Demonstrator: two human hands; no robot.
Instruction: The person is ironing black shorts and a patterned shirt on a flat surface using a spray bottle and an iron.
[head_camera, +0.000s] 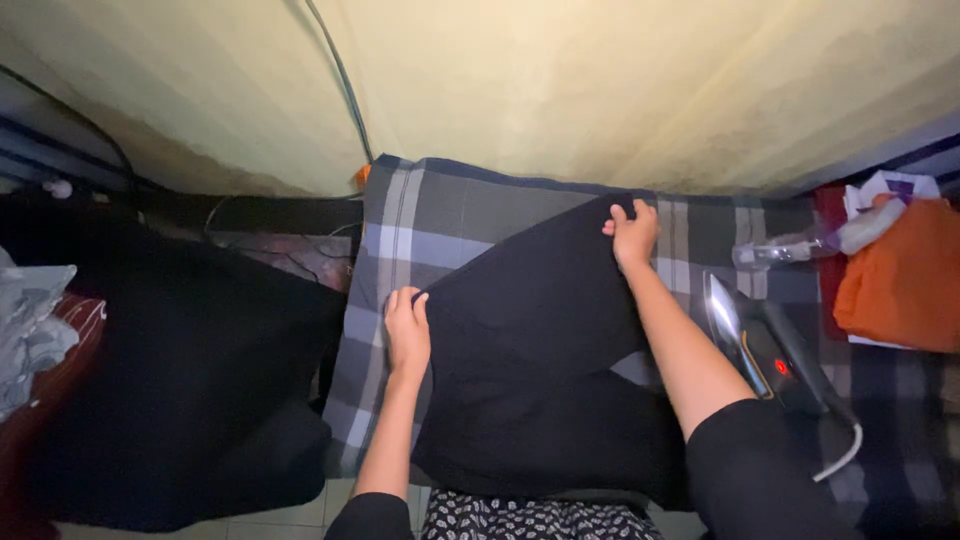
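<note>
Black cloth (540, 350) half spread on checked blanket (400, 250) — left hand (407, 335) pinching nine-o'clock edge, right hand (633, 235) gripping twelve-o'clock corner; iron (770, 355) unused at three.

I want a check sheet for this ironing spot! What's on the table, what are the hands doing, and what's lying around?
Surface: grey plaid cloth covers it.
Job's things: black garment spread on the plaid; iron stands at its right, red light lit.
Clutter: clear bottle; orange cloth; dark pile left.
Hands: left hand and right hand each grip a garment edge.
Cables: iron's white cord; wall cable.
Surroundings: yellowish wall.
</note>
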